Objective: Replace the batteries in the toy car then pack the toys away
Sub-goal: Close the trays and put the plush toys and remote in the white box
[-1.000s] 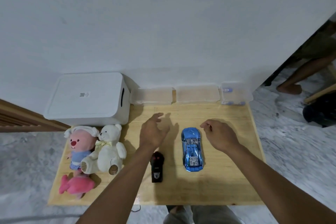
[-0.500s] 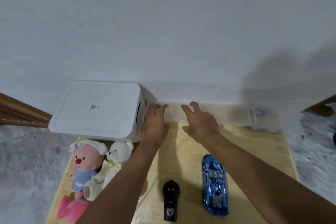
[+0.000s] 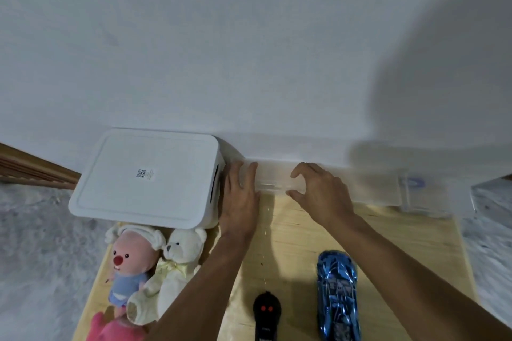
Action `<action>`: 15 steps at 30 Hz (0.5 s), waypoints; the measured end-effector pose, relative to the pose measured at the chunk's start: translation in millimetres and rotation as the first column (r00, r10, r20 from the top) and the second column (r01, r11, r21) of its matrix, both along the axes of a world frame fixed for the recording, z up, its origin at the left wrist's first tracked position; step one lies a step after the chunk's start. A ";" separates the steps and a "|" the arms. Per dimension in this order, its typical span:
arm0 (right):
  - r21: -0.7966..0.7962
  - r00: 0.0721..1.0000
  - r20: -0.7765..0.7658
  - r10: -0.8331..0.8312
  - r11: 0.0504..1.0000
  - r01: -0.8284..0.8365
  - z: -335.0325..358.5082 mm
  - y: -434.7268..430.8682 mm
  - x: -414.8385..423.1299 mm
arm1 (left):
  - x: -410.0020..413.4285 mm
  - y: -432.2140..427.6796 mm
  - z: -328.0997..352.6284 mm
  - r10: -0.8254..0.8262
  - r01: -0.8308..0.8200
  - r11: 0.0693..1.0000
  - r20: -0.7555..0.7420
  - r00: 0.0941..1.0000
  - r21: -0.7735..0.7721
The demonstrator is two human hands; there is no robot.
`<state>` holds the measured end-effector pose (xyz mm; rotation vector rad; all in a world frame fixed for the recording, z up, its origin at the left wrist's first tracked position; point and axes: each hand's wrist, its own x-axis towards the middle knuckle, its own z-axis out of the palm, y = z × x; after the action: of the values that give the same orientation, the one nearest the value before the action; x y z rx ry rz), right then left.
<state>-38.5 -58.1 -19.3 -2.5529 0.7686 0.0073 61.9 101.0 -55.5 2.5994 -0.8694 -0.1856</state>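
Note:
A shiny blue toy car (image 3: 338,296) lies on the wooden table (image 3: 299,241) at the lower right. Left of it lies a black remote control (image 3: 266,315) with two red buttons. Both my hands are at a clear plastic box (image 3: 273,181) by the wall. My left hand (image 3: 239,196) lies flat on the box's left end with straight fingers. My right hand (image 3: 318,191) curls fingers and thumb round the box's right end.
A large white lidded storage box (image 3: 146,180) stands at the back left. A pink plush (image 3: 128,263), a white teddy bear (image 3: 174,271) and another pink plush (image 3: 110,329) lie at the left. More clear boxes (image 3: 376,188), one with blue items (image 3: 415,183), line the wall.
Both hands have reached from beside the car to the clear box at the wall. My view has moved forward and closer; my right hand now curls round the box.

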 end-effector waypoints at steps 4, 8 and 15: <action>0.057 0.991 0.087 -0.102 0.994 0.097 9.3 -5.3 -3.0 | -3.6 -2.2 1.3 -0.015 0.016 1.000 0.054 0.998 -0.010; 0.086 0.975 0.131 -0.179 0.982 0.169 15.3 -5.7 1.7 | -6.5 -2.0 -1.6 -0.023 0.027 0.998 0.080 0.997 -0.054; 0.178 0.938 0.188 -0.290 0.950 0.258 19.0 -5.8 4.8 | -5.1 2.0 1.5 -0.065 0.070 0.990 0.050 0.997 -0.126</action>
<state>-33.7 -64.0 -0.4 -2.2396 0.9916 -0.2829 56.9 103.0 -54.0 2.4666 -0.9541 -0.0862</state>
